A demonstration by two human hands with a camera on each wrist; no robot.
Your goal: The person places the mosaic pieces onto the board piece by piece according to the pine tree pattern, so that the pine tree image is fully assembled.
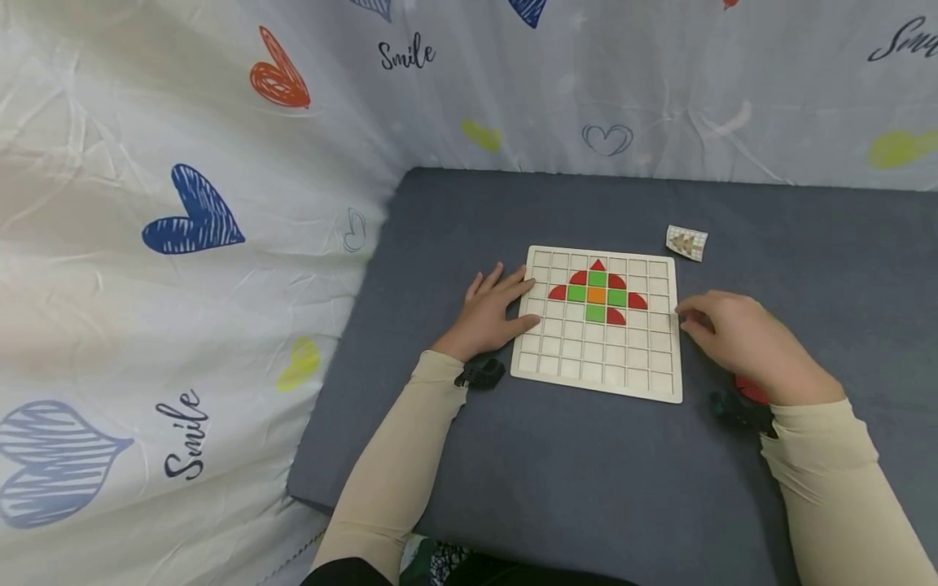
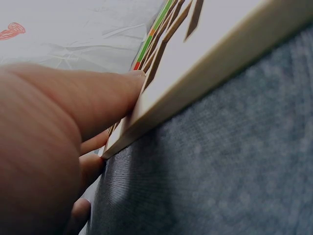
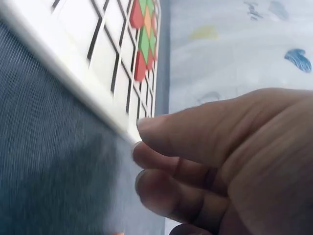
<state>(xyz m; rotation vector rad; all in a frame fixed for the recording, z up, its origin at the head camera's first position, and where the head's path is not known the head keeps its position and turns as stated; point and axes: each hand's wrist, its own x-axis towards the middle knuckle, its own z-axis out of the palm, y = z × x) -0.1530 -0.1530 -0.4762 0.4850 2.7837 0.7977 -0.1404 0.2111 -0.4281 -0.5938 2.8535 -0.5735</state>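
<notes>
Head view first: the board (image 1: 595, 353) is lying flat on the gray tabletop (image 1: 586, 472), right between the two bare hands. The relation that matters here, I'd say: it's to the right of the left grip (image 1: 487, 313) and just left of the right grip (image 1: 740, 338). Left fingertips look a bit nearer the colored bits. No real long axis (it's pretty much square, turned slightly). Left fingers are spread, tips over the left edge; right fingers are loosely curled at the opposite edge, nothing visible in them.

Looks-wise, it's a pale grid: orange tile (image 1: 597, 295) in the middle, green tiles (image 1: 576, 294) around it, rounded red pieces (image 1: 617, 282) outside those and a red triangle (image 1: 598, 265) on top. The cell left of the bottom green one is bare. A small card (image 1: 686, 242) sits past the far right corner.

Left wrist view: the thumb (image 2: 107, 93) rests on the board's rim, straight-ish, not wrapped round anything.

Right wrist view: the other thumb (image 3: 188, 134) is beside the board's edge, fingers bent under it. Can't tell if they're touching.
</notes>
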